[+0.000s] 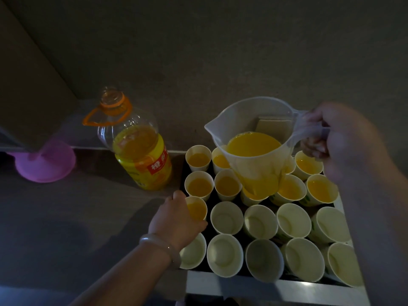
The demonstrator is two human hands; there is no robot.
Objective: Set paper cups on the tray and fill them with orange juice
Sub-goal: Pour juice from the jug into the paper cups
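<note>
The right hand (344, 140) is clenched round the handle of a clear pitcher (254, 146) part full of orange juice, holding it upright above the filled paper cups (198, 160) in the far rows of the dark tray (182, 173). The left hand (176, 217) grasps a filled cup (196, 209) at the tray's left edge, beside the empty cups (226, 217) of the near rows. An uncapped juice bottle (141, 151) stands on the desk (88, 206) just left of the tray, beyond the left hand.

About twenty cups (227, 217); one pitcher (254, 151); one bottle (139, 155).
</note>
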